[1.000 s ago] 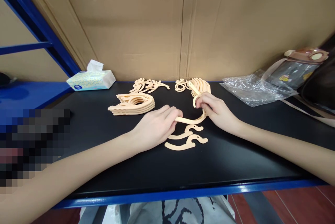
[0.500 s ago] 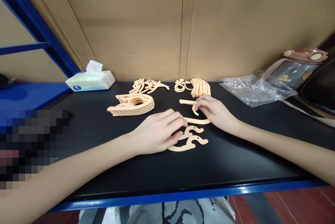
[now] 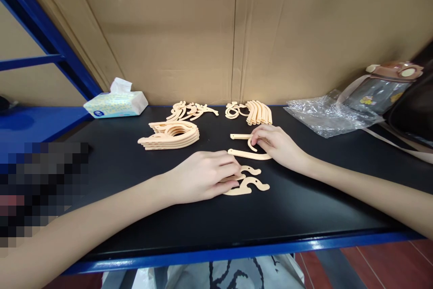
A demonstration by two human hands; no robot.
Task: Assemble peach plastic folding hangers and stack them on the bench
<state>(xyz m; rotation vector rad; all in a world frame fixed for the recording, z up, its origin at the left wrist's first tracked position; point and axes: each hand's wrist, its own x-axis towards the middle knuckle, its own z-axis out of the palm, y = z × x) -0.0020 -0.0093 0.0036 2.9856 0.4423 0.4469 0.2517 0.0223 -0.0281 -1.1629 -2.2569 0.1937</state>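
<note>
My left hand is closed at the fingertips on a beige curved piece with a hole. A similar curved piece lies just in front, partly under its fingers. My right hand has its fingers pinched on a small beige hook. A straight beige strip runs behind the hook toward these fingers. Between the hands, a longer curved strip lies on the black tabletop, its right end beside my right hand.
A stack of beige hanger-like pieces stands left of centre. Loose curved pieces, rings and a row of strips lie behind. A tissue box is back left; plastic wrap and a bottle are back right.
My left hand has shifted slightly toward me, with the curved piece under its fingers. The long strip's left end now shows. The straight strip and hook have moved slightly left and nearer.
</note>
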